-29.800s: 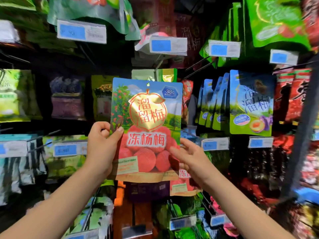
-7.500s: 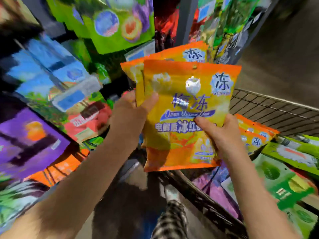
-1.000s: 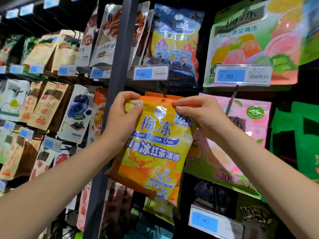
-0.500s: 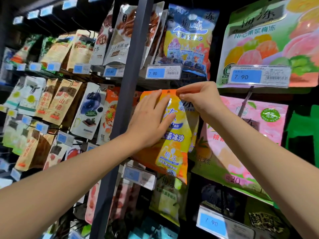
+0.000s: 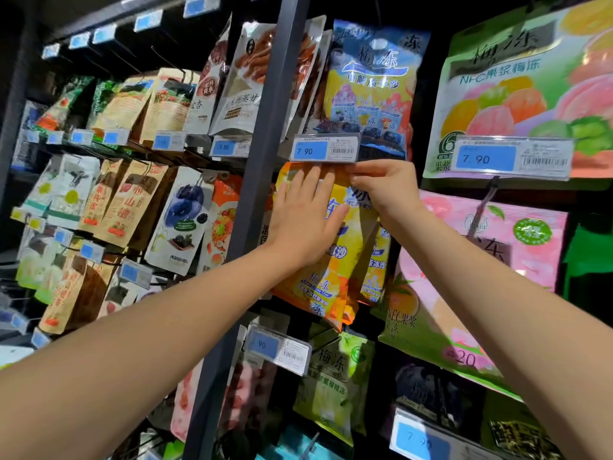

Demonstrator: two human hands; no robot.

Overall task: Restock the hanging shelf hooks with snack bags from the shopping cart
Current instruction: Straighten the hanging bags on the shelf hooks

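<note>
Your left hand [image 5: 305,220]: fingers straight, pressed flat on the orange snack bag [image 5: 326,287] | your right hand [image 5: 389,189]: fingers pinching its top edge | bag top just under the price tag [image 5: 323,151] above your fingers.

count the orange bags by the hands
2: the front orange bag lies under the flat left hand, pinched at its top by the right hand; a second orange bag peeks out behind, on its right. More may be hidden.
</note>
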